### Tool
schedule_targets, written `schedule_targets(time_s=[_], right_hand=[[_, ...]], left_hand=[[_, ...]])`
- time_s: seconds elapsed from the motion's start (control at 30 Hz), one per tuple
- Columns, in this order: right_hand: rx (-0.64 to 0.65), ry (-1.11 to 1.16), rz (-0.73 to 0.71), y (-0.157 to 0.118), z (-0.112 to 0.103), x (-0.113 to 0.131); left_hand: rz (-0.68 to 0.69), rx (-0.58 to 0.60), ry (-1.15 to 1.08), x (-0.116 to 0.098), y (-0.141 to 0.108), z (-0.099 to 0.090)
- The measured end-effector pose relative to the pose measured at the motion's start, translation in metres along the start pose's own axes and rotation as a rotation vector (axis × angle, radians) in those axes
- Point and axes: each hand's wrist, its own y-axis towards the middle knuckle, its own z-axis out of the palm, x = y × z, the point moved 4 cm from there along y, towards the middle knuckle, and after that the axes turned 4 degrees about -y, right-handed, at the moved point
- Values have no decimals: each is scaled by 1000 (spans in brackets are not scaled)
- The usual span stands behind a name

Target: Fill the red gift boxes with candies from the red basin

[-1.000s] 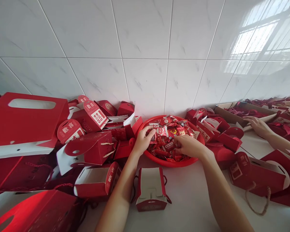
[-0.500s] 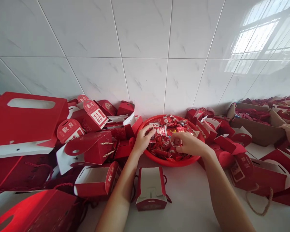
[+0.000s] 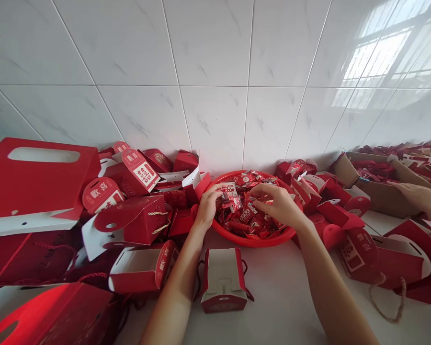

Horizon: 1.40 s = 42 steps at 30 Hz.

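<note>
Right hand (image 3: 277, 205) higher over the candies (image 3: 253, 221), loosely half-open, its hold unclear, left hand (image 3: 207, 205) curled at wrapped packets (image 3: 231, 197).

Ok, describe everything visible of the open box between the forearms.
The box, seemingly folded card, is red outside and pale inside, with slotted inner flaps and a dark red cord at each side. It stands open-topped on the white table, apart from the red basket. Left hand and right hand are off it.
</note>
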Motion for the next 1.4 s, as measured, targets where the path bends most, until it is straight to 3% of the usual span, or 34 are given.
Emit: schedule_targets(time_s=[0.27, 0.47, 1.07, 1.4], right_hand=[[-101, 140, -9, 3, 13, 0], [-171, 64, -53, 3, 12, 5], [-133, -23, -34, 5, 31, 12], [-59, 11, 79, 4, 29, 14]], left_hand=[[-9, 4, -91, -3, -6, 0], [115, 77, -67, -10, -9, 8], [53, 289, 28, -8, -12, 13], [65, 286, 64, -11, -13, 13]])
